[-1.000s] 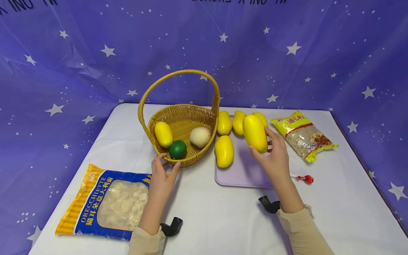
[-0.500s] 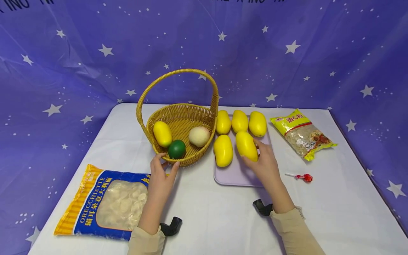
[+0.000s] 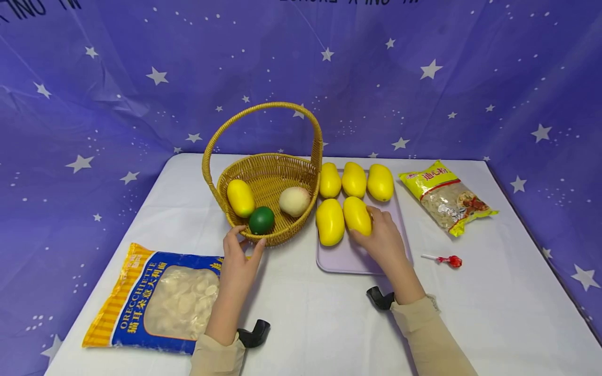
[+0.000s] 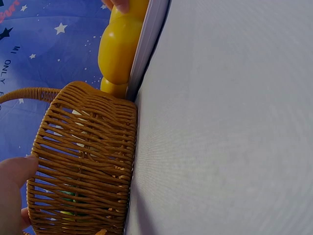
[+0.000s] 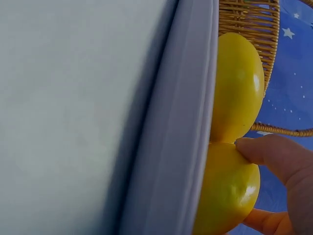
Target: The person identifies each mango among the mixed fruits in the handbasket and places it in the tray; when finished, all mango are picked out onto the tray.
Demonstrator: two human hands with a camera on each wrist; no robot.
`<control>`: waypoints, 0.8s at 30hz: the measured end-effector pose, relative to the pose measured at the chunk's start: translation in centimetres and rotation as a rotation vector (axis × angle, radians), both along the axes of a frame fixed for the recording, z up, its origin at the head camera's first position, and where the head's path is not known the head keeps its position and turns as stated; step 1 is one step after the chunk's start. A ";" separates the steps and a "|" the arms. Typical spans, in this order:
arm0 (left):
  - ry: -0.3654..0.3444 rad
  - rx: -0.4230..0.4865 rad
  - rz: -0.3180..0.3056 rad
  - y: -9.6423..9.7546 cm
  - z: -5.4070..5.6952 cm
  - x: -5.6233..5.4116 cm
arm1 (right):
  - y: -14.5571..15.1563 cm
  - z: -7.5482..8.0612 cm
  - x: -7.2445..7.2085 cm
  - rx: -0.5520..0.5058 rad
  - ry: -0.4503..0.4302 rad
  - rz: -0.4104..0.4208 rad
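My right hand grips a yellow mango that sits on the lilac tray. In the right wrist view, thumb and fingers lie on opposite sides of this mango, which touches a second mango. Several other mangoes stand on the tray in two rows. My left hand holds the front rim of a wicker basket; its thumb lies at the rim in the left wrist view. Inside the basket are a yellow mango, a dark green round fruit and a pale peach.
A blue and orange bag of orecchiette pasta lies at the left, partly behind the left forearm. To the tray's right are a yellow pasta bag and a red lollipop. A starry purple cloth hangs behind the white table.
My right hand has brought its mango down and to the left, from above the back row to the front row on the tray. The left hand stays at the basket rim.
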State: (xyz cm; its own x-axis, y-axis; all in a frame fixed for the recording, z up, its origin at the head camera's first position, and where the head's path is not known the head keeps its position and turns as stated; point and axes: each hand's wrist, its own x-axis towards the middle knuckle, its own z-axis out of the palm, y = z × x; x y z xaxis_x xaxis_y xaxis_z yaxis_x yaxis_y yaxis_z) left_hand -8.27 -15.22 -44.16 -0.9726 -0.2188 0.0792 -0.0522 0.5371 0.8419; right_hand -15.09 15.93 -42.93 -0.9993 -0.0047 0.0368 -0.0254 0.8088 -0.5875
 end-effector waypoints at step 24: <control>0.017 -0.001 -0.001 0.1 0.1 0.1 | -0.8 0.3 -0.1 0.004 -0.049 -0.027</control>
